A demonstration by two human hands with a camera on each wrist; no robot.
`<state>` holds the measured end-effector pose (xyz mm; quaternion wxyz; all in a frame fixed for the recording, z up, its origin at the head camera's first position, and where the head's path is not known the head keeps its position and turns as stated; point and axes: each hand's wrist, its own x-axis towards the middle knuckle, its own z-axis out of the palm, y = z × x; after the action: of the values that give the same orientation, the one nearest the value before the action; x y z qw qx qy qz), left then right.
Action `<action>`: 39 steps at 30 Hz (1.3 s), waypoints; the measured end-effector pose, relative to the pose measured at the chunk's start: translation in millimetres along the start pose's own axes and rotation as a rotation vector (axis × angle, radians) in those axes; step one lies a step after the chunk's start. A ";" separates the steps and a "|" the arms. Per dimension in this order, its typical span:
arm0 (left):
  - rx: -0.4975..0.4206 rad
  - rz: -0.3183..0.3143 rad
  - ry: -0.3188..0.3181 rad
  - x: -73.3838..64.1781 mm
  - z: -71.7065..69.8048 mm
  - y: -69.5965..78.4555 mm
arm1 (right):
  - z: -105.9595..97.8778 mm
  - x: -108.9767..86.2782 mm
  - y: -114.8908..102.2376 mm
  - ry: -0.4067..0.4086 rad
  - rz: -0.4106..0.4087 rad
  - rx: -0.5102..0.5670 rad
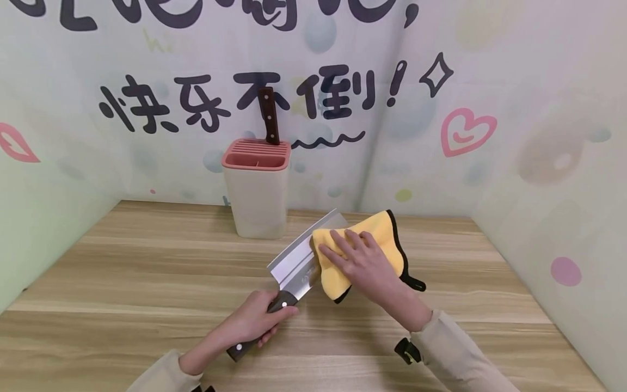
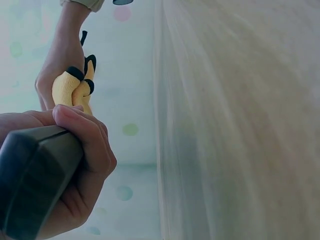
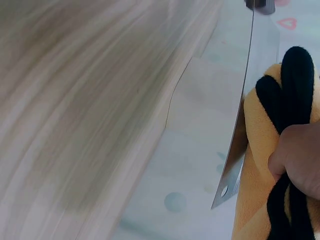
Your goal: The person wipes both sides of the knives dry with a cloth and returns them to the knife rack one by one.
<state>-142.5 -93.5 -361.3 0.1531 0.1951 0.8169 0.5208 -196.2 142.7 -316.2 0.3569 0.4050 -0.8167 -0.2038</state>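
Note:
A cleaver (image 1: 296, 269) with a broad shiny blade and dark riveted handle slants up to the right above the table. My left hand (image 1: 252, 318) grips its handle, thumb lying along the side; the handle's butt (image 2: 37, 175) looms large in the left wrist view. A yellow cloth (image 1: 330, 280) with black edging covers part of the blade's far half. On top of it lies my right hand (image 1: 364, 267), fingers stretched over the cloth. In the right wrist view the thumb (image 3: 297, 155) holds bunched cloth, beside the blade (image 3: 235, 155) with its small corner hole.
A white knife block (image 1: 257, 201) with a pink slotted top stands at the table's back, left of the blade tip. One brown-handled knife (image 1: 269, 117) is upright in it. The wooden table (image 1: 122, 283) meets a printed wall sheet (image 1: 416, 147) behind and at the sides.

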 end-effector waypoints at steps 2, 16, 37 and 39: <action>0.009 -0.005 -0.001 0.6 -0.1 -0.1 | -1.9 1.8 -2.4 0.010 -0.020 0.011; 0.027 -0.012 -0.013 1.6 -0.9 1.1 | -11.4 11.9 -19.1 0.090 -0.191 -0.001; 0.024 0.017 -0.030 1.0 0.3 1.1 | -13.9 16.6 -31.2 0.146 -0.307 0.001; 0.021 0.032 -0.036 1.1 0.1 0.1 | -14.1 16.4 -31.0 0.140 -0.312 -0.001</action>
<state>-143.4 -92.8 -361.3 0.1575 0.2188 0.8161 0.5111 -176.5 110.6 -319.2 0.3774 0.5398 -0.7169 -0.2285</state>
